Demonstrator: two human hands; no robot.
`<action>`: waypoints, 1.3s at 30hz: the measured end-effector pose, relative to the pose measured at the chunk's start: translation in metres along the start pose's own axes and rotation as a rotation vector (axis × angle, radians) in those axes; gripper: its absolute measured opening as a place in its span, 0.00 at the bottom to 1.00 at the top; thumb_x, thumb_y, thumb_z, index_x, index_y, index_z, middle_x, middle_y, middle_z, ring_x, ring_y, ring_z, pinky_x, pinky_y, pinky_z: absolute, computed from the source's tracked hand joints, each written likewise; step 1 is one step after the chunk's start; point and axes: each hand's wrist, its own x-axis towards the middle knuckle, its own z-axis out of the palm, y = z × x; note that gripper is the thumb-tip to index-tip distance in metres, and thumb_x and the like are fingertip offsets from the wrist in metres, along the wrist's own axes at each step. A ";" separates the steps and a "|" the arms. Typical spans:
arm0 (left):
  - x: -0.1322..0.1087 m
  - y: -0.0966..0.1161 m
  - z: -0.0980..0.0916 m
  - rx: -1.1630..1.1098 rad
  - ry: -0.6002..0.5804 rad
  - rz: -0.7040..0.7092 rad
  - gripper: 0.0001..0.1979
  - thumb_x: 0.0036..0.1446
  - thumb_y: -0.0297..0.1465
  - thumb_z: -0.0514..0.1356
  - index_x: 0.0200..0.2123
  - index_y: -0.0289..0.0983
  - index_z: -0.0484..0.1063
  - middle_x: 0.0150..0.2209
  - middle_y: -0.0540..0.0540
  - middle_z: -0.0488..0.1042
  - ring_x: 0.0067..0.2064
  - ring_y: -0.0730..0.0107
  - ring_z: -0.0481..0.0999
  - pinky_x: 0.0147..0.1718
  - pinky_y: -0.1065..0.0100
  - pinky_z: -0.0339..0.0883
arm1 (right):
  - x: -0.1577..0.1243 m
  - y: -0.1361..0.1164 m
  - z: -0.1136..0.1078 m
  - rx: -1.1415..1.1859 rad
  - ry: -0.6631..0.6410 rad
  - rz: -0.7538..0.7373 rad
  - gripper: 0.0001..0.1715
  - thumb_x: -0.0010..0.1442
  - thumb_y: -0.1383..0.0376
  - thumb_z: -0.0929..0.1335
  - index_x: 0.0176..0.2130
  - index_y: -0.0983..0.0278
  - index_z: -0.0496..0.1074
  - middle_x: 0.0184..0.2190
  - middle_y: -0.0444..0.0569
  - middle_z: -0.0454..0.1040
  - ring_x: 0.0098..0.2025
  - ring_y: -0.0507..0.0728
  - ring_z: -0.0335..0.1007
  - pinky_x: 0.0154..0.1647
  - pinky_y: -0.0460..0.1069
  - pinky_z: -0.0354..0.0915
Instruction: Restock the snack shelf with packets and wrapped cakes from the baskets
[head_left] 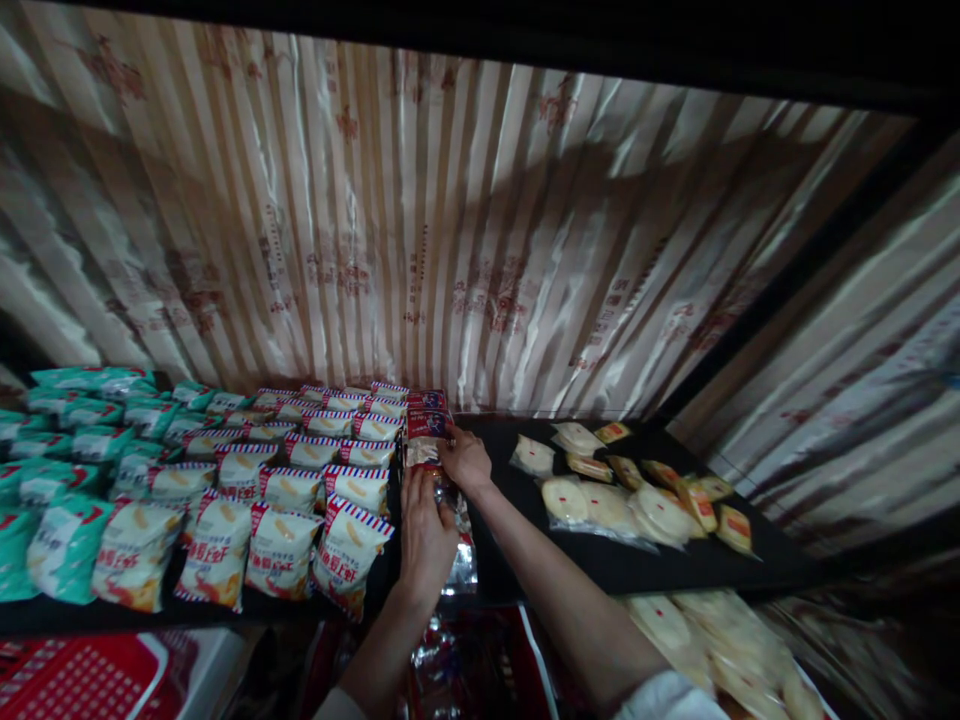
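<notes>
Both my hands reach onto a dark shelf (622, 565). My left hand (424, 535) lies palm down with fingers curled over a row of clear-wrapped snack packs (459, 560). My right hand (465, 460) is further back, fingers closed on a red and blue snack pack (426, 420) at the row's far end. To the left stand rows of white, red-and-blue-edged snack bags (281, 550).
Teal snack bags (64, 545) fill the far left of the shelf. Loose packs of round pale crackers (607, 505) lie on the right. Striped plastic sheeting (450, 230) hangs behind. A red basket (82, 680) sits below left, more cracker packs (720, 650) below right.
</notes>
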 end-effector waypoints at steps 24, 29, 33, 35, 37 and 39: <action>-0.006 0.021 -0.019 0.212 -0.085 0.086 0.21 0.51 0.22 0.51 0.50 0.29 0.67 0.55 0.33 0.66 0.62 0.50 0.56 0.56 0.46 0.55 | -0.005 0.017 0.013 0.160 0.175 -0.135 0.20 0.56 0.64 0.62 0.46 0.67 0.72 0.49 0.56 0.70 0.56 0.60 0.58 0.58 0.54 0.51; -0.038 0.029 -0.044 0.034 -0.076 0.241 0.18 0.55 0.22 0.48 0.46 0.34 0.70 0.49 0.40 0.72 0.57 0.61 0.65 0.56 0.54 0.58 | -0.046 0.036 0.004 0.464 0.310 -0.080 0.19 0.56 0.63 0.61 0.44 0.66 0.71 0.47 0.54 0.72 0.50 0.57 0.64 0.56 0.53 0.56; -0.101 0.011 -0.067 -0.176 -0.069 0.305 0.16 0.55 0.21 0.47 0.41 0.37 0.70 0.43 0.43 0.75 0.50 0.67 0.70 0.52 0.60 0.64 | -0.109 0.063 0.004 0.814 0.424 0.121 0.20 0.57 0.57 0.61 0.46 0.64 0.67 0.42 0.51 0.72 0.44 0.55 0.68 0.48 0.51 0.62; -0.139 -0.006 -0.075 -0.208 -0.083 0.199 0.14 0.55 0.22 0.48 0.38 0.37 0.71 0.40 0.44 0.76 0.47 0.68 0.72 0.49 0.62 0.66 | -0.147 0.077 0.009 0.925 0.411 0.228 0.21 0.55 0.55 0.63 0.46 0.64 0.66 0.39 0.49 0.72 0.41 0.55 0.69 0.43 0.50 0.64; -0.175 -0.025 -0.077 -0.185 -0.203 0.024 0.11 0.55 0.24 0.50 0.35 0.37 0.72 0.38 0.44 0.76 0.44 0.67 0.73 0.47 0.63 0.68 | -0.185 0.089 0.020 0.959 0.325 0.315 0.20 0.54 0.55 0.64 0.43 0.63 0.66 0.33 0.47 0.73 0.37 0.54 0.69 0.41 0.49 0.64; -0.202 -0.044 -0.072 -0.101 -0.348 -0.288 0.11 0.54 0.22 0.52 0.35 0.37 0.73 0.42 0.43 0.75 0.46 0.67 0.73 0.48 0.63 0.67 | -0.217 0.100 0.036 0.979 0.148 0.385 0.18 0.53 0.56 0.65 0.41 0.63 0.68 0.29 0.45 0.73 0.33 0.54 0.69 0.38 0.49 0.65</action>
